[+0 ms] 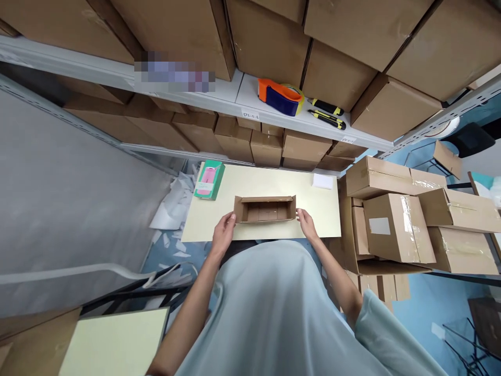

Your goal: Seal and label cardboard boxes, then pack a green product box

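Note:
An open cardboard box (265, 222) lies on the pale yellow table (274, 180), its opening towards me and nothing visible inside. My left hand (225, 230) grips the box's left end, fingers curled at the flap. At the right end, my right hand (306, 222) has its fingertips closed on the edge. Behind the box to the left lies a green retail box (209, 180) with a pink picture on its front. A small white paper or card (322, 181) rests at the table's back right.
Shelves with cartons (270, 42) rise behind the table. On the shelf are an orange and blue tape dispenser (279, 98) and black and yellow utility knives (327, 119). Taped cartons (395, 227) are stacked at the right. Scrap paper (172, 201) lies left of the table.

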A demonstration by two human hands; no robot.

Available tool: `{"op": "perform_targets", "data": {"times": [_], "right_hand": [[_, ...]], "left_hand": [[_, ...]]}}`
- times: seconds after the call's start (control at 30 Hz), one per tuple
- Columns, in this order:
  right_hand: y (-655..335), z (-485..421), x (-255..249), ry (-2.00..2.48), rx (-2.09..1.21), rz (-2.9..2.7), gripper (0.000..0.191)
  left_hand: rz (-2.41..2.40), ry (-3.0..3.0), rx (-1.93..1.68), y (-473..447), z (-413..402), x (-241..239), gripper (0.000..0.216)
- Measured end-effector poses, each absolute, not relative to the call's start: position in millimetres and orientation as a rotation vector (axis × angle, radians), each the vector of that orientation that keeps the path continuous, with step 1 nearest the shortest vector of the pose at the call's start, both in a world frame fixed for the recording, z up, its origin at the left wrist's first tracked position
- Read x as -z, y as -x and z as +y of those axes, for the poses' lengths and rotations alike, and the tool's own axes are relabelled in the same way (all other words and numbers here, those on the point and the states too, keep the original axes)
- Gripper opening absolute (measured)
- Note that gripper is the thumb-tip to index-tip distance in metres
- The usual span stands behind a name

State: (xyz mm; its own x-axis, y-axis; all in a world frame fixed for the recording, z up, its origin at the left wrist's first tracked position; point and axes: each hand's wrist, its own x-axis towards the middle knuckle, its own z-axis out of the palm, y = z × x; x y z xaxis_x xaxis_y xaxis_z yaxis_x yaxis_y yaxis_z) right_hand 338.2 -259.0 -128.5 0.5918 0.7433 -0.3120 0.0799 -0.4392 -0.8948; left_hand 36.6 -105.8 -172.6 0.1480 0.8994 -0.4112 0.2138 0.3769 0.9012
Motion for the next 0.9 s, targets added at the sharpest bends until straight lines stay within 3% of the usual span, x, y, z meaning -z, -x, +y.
{"op": "perform_targets", "data": {"times": [0.13, 0.3, 0.43, 0.6, 0.9], "right_hand": [[-347.7, -247.8, 120.7, 1.868, -0.828, -0.73, 0.067], [-366.7, -244.2, 133.0, 1.896, -0.781, -0.747, 0.045], [-378.9, -251.2, 146.1, 2.057, -0.713, -0.761, 0.037], [-366.4, -246.7, 157.6, 2.108, -0.682, -0.924, 0.03], [-349.6, -235.9, 157.2, 2.097, -0.897, -0.984, 0.03]], "left_hand": [[1.375, -1.188, -0.735, -32.3, -86.9, 170.0, 0.059], [1.447, -1.253, -0.727, -26.8, -70.2, 180.5, 0.049], [1.519, -1.268, -0.693, -28.3, -66.8, 192.4, 0.046], [1.513, -1.306, -0.615, -41.6, -71.4, 199.5, 0.025], [1.334, -1.254, -0.513, -43.9, -79.2, 202.4, 0.062]]}}
